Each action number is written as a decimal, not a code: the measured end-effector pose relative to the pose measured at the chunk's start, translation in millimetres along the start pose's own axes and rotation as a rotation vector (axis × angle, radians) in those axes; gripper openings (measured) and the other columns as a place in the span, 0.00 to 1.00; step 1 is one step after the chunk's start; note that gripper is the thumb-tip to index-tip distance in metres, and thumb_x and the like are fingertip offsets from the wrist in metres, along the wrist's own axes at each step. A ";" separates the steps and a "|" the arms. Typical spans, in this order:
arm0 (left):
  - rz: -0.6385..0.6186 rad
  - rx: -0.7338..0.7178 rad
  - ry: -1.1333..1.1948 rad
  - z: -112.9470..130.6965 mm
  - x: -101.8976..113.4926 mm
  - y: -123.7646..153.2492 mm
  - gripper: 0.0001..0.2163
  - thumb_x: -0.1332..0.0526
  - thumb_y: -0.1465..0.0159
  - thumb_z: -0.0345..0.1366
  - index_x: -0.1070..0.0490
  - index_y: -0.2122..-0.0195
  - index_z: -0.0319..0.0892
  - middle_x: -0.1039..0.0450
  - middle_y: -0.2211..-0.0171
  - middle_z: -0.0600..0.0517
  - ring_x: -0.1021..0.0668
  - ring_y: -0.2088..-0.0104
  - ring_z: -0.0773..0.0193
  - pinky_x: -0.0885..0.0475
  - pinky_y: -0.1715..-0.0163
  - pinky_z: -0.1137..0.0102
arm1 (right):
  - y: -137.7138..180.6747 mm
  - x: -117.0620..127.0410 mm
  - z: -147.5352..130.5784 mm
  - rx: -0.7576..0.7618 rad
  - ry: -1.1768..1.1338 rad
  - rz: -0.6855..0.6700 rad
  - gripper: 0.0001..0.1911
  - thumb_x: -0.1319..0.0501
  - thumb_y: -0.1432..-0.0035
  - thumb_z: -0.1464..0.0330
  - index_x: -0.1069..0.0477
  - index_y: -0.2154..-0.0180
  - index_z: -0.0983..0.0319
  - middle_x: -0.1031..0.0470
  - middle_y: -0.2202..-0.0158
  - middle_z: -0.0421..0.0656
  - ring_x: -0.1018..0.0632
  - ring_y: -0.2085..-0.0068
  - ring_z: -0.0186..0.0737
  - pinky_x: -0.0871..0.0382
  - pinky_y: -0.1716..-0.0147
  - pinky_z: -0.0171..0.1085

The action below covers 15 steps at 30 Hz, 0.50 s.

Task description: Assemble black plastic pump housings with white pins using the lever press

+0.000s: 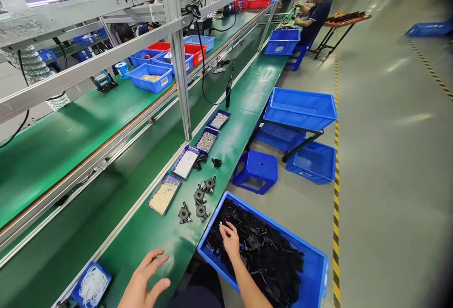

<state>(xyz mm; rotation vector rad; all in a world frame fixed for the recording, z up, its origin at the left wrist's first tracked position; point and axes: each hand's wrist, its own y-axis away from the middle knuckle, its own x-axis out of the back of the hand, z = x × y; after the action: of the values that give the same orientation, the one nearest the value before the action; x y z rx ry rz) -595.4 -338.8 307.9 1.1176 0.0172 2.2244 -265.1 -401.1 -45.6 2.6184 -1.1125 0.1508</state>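
Observation:
My left hand (146,275) hovers above the green bench (123,237) near its front edge, fingers apart and holding nothing. Over a large blue bin (320,263) at the bench's side, my right hand (230,239) pinches a small white piece (221,223) between thumb and fingertips; its exact kind is too small to make out. Black plastic parts (264,239) fill much of that bin. On the bench ahead of my hands lie several black round-bodied assemblies (184,213). Beside them stands a tray of small cream-coloured pieces (164,195).
More small trays run along the bench, holding white pieces (186,162) and metal pieces (206,141). A box of white loops (92,285) sits at lower left. A blue stool (260,168) and blue bins (300,107) stand right. A seated co-worker (316,12) is farther off.

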 end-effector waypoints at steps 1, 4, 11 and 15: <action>-0.004 0.018 -0.003 -3.7 0.2 3.5 0.20 0.37 0.29 0.51 0.23 0.38 0.57 0.28 0.34 0.46 0.22 0.37 0.49 0.23 0.41 0.62 | -8.0 -1.7 14.6 -0.012 0.014 0.003 0.39 0.32 0.50 0.35 0.15 0.65 0.67 0.24 0.47 0.60 0.19 0.60 0.51 0.22 0.54 0.51; -0.008 0.053 -0.003 -11.1 -0.3 11.9 0.19 0.37 0.29 0.51 0.23 0.39 0.58 0.28 0.35 0.47 0.22 0.38 0.50 0.23 0.41 0.63 | -18.9 -10.3 46.9 -0.052 0.067 0.003 0.29 0.30 0.43 0.43 0.18 0.63 0.65 0.22 0.49 0.53 0.19 0.60 0.44 0.23 0.52 0.48; 0.014 0.061 0.101 -17.5 -13.5 22.2 0.19 0.36 0.31 0.52 0.22 0.40 0.60 0.25 0.37 0.47 0.20 0.41 0.46 0.22 0.42 0.60 | -6.8 -18.4 83.8 -0.129 0.196 0.065 0.24 0.33 0.33 0.48 0.22 0.60 0.64 0.21 0.56 0.47 0.21 0.62 0.42 0.24 0.52 0.47; 0.047 -0.012 0.158 -20.1 -22.0 25.4 0.20 0.33 0.33 0.51 0.22 0.41 0.62 0.23 0.40 0.48 0.18 0.43 0.47 0.20 0.45 0.64 | -5.0 -24.3 88.2 -0.082 0.218 0.031 0.27 0.33 0.36 0.45 0.21 0.61 0.64 0.21 0.62 0.45 0.21 0.65 0.42 0.24 0.55 0.46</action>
<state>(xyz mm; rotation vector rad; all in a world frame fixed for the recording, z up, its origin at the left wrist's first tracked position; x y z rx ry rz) -614.1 -365.8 286.5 0.9423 0.0440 2.3469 -280.0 -408.0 -135.8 2.4443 -1.0599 0.3786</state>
